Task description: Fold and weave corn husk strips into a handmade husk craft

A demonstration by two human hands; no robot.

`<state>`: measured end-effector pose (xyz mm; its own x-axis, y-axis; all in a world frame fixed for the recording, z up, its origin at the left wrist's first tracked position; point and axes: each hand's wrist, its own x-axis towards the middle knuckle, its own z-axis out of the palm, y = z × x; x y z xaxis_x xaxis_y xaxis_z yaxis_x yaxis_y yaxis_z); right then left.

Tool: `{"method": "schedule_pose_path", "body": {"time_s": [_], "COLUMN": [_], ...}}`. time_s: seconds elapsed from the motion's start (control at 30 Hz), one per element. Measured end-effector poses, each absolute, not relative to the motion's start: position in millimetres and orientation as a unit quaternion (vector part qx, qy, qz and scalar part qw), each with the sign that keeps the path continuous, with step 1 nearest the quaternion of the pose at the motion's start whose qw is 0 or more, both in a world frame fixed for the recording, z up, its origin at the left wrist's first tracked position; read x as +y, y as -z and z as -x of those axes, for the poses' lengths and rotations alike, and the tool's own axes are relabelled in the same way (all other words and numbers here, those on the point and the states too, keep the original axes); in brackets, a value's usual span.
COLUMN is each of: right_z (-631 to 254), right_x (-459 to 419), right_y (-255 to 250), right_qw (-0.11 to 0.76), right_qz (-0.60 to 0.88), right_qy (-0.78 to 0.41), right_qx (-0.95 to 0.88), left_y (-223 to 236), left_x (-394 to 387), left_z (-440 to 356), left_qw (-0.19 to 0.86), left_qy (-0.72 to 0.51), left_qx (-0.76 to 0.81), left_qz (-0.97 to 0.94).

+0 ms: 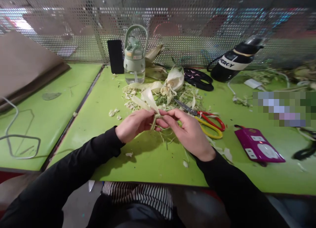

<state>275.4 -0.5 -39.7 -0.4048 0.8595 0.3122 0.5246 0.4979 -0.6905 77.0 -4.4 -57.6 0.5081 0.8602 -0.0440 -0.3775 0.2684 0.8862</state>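
Observation:
My left hand (138, 122) and my right hand (186, 129) meet over the green table, both closed on one piece of pale corn husk (150, 99). Two broad strips of it stick up above my fingers, and a knotted-looking part shows between the fingertips. Whether it is truly tied, I cannot tell. Just behind my hands lies a heap of husk scraps and shreds (190, 93). Scissors (209, 122) with red and yellow handles rest beside my right hand, their blades on the scraps. A bunched pale husk (175, 79) sits at the back of the heap.
A pale green bottle (134, 62) and a black phone (115, 57) stand against the perforated metal screen (81, 34). At the right are a tilted black bottle (233, 60) and a purple power strip (259, 145). Brown paper (27, 63) lies far left.

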Motion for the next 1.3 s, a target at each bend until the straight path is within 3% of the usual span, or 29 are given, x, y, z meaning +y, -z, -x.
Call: {"method": "schedule_pose_path", "body": {"time_s": [0.23, 0.4, 1.0, 1.3], "right_z": [-275.8, -275.8, -304.0, -287.4], "right_x": [-4.3, -7.3, -2.4, 3.8], "right_y": [34.4, 32.2, 8.2, 24.2], "right_qw": [0.376, 0.355, 0.28, 0.281], "right_qz": [0.418, 0.399, 0.355, 0.385], "right_qy": [-0.212, -0.194, -0.242, -0.242], "right_qx": [-0.799, -0.823, -0.858, -0.845], "left_y": [47.9, 52.1, 50.2, 55.7], "left_x": [-2.2, 0.3, -12.4, -7.4], "left_z": [-71.4, -70.8, -71.6, -77.5], "left_qw": [0.683, 0.653, 0.703, 0.57], "left_qy": [-0.378, -0.37, -0.38, -0.407], "left_qx": [0.296, 0.3, 0.278, 0.348], "left_qz": [-0.551, -0.589, -0.533, -0.623]}}
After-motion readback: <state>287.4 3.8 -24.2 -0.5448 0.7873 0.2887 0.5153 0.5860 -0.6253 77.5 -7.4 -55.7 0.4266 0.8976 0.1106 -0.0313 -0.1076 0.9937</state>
